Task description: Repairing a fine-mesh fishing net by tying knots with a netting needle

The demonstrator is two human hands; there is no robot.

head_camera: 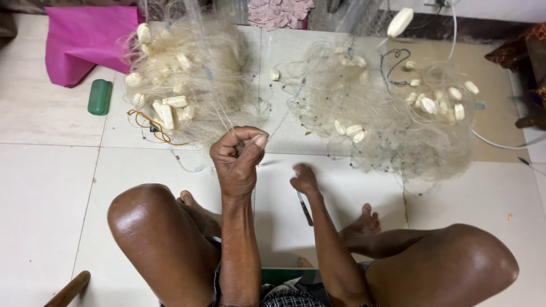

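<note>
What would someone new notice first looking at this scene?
Two pale heaps of fishing net studded with white floats on the tiled floor: the left net pile and the right net pile. In the foreground, the left hand is clenched around net strands, while the right hand reaches down beside it. A green case lies far left.

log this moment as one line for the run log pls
left hand: fist closed on net strands | right hand: low by thin tool, grip unclear | net piles with white floats on floor | green case left

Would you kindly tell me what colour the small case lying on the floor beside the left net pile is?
The case is green, clearest in the head view.
</note>
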